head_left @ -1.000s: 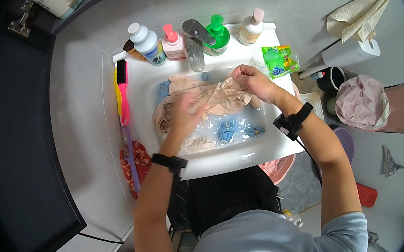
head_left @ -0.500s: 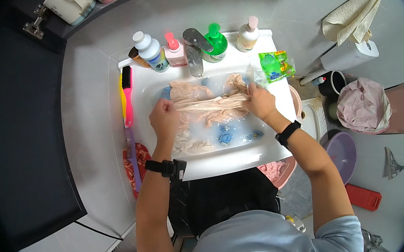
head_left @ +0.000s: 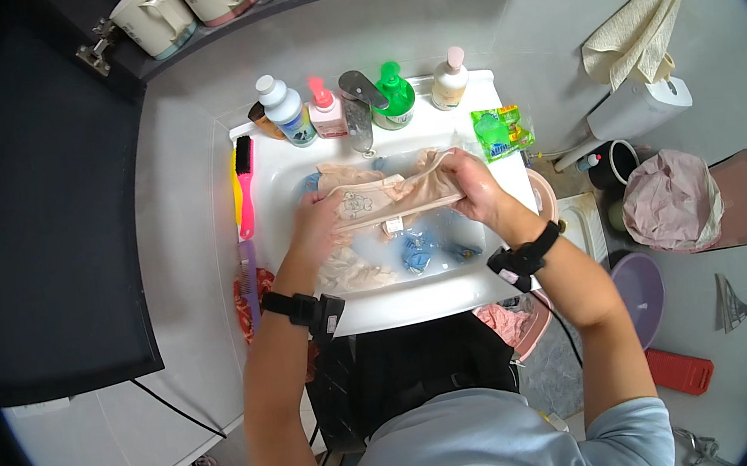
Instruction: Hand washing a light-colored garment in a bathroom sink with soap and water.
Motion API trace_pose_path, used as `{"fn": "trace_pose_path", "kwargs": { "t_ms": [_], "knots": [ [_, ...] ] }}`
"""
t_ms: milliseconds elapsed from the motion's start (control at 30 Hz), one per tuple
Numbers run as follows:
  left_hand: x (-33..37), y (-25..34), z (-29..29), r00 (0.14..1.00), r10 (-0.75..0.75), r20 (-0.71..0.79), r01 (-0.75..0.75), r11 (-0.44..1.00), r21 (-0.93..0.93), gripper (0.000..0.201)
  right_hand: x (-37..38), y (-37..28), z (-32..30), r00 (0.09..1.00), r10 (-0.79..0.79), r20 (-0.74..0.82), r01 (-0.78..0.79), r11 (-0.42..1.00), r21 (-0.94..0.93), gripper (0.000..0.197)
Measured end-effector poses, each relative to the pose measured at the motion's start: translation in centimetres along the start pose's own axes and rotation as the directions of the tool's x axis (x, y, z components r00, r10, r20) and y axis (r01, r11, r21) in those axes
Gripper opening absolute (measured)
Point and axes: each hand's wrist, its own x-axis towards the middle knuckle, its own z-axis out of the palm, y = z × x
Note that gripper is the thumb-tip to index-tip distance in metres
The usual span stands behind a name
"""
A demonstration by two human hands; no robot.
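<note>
A wet, peach-coloured garment (head_left: pixel 388 202) with a small line drawing on its front and a white label is stretched between my hands over the sink. It looks like underpants, though its full shape does not show. My left hand (head_left: pixel 314 225) pinches one end, fingers closed on the cloth. At the other end my right hand (head_left: pixel 475 188) grips the fabric, thumb on top. Below, in the cloudy water of the white sink (head_left: pixel 390 308), lie a blue cloth (head_left: pixel 417 252) and a cream cloth (head_left: pixel 352 270). More peach cloth sits behind the held piece.
Behind the sink stand a faucet (head_left: pixel 359 116), a white bottle (head_left: pixel 286 110), a pink pump bottle (head_left: pixel 325 111), a green one (head_left: pixel 393 99) and a cream one (head_left: pixel 449 81). A green packet (head_left: pixel 498 133) lies on the right rim, a pink brush (head_left: pixel 246 192) on the left.
The garment was pulled into a narrow, bunched strip; now it is spread wider, showing its drawing and label. My right hand has turned and rises slightly; my left hand has moved slightly right and nearer.
</note>
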Motion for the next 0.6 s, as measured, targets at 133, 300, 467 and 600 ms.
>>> {"fn": "trace_pose_path", "kwargs": {
  "t_ms": [133,300,467,600],
  "knots": [
    [-5.5,6.3,0.4,0.966,0.253,-0.047,-0.229,0.928,0.295,0.007,-5.1,-5.4,4.7,0.992,-0.012,0.126,0.049,0.956,-0.291,0.007],
    [-12.6,13.3,2.1,0.836,0.539,0.098,-0.512,0.832,-0.213,0.01,-10.9,-11.6,10.2,0.968,-0.075,0.241,0.172,0.893,-0.415,0.004],
    [-15.5,17.4,0.9,0.756,0.648,0.093,-0.635,0.76,-0.136,0.01,-13.2,-15.7,12.8,0.925,-0.081,0.372,0.296,0.766,-0.57,0.009],
    [-11.9,15.9,0.2,0.754,0.653,0.076,-0.655,0.756,0.001,0.01,-10.5,-14.0,11.7,0.947,-0.093,0.308,0.277,0.72,-0.636,0.011]
  ]
}}
